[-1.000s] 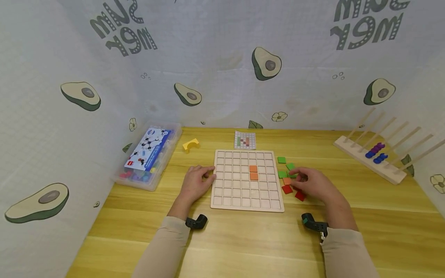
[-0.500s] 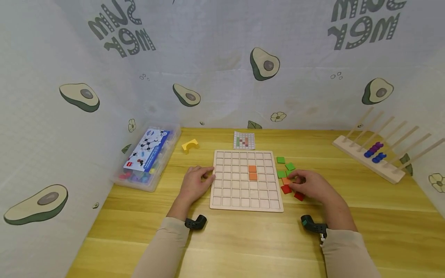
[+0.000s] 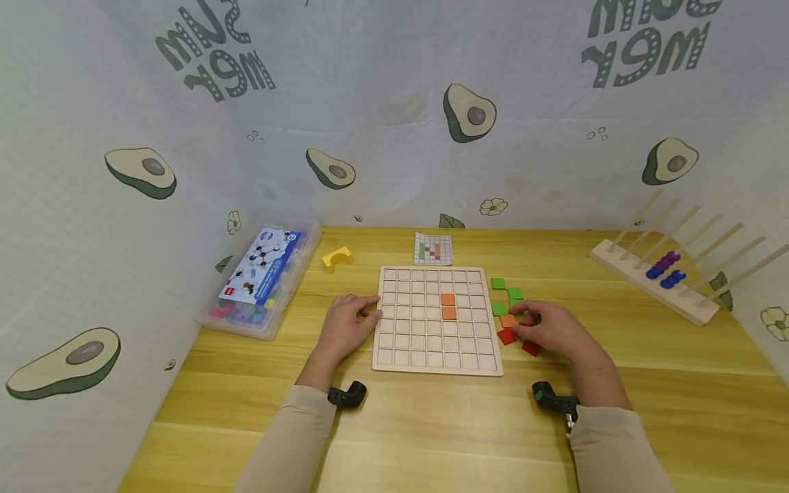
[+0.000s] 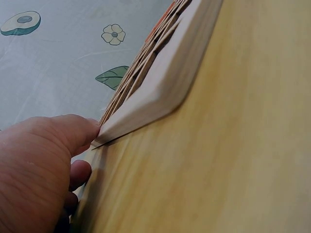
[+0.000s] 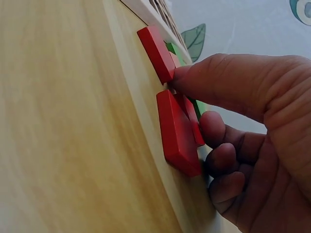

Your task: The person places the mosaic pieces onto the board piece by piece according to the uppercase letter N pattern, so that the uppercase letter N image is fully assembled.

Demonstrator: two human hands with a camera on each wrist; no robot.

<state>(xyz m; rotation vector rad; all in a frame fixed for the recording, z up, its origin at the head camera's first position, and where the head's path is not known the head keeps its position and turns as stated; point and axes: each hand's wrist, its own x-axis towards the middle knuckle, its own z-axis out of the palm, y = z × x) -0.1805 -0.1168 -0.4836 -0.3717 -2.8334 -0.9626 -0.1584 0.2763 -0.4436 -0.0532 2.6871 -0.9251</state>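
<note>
A wooden grid board (image 3: 403, 352) lies flat on the table, with two orange tiles (image 3: 448, 306) in adjoining squares. My left hand (image 3: 346, 327) rests at the board's left edge, thumb and forefinger touching it; the left wrist view shows the thumb (image 4: 82, 131) against the rim. Right of the board, my right hand (image 3: 551, 329) pinches a loose orange tile (image 3: 508, 320) between thumb and forefinger, the tile still among the others. Red tiles (image 5: 177, 133) lie just under that thumb in the right wrist view, and the forefinger is hidden there. Green tiles (image 3: 498, 283) sit beyond.
A printed grid card (image 3: 433, 248) lies behind the board. A yellow arch block (image 3: 337, 257) and a clear plastic case (image 3: 265, 270) stand at the left. At the right is a pegged wooden rack (image 3: 653, 284) with purple and blue beads. A patterned curtain (image 3: 394, 171) hangs behind.
My right thumb and forefinger have come in to the sides of the loose orange tile. A green tile beside them has turned slightly. The left hand stays at the board's edge.
</note>
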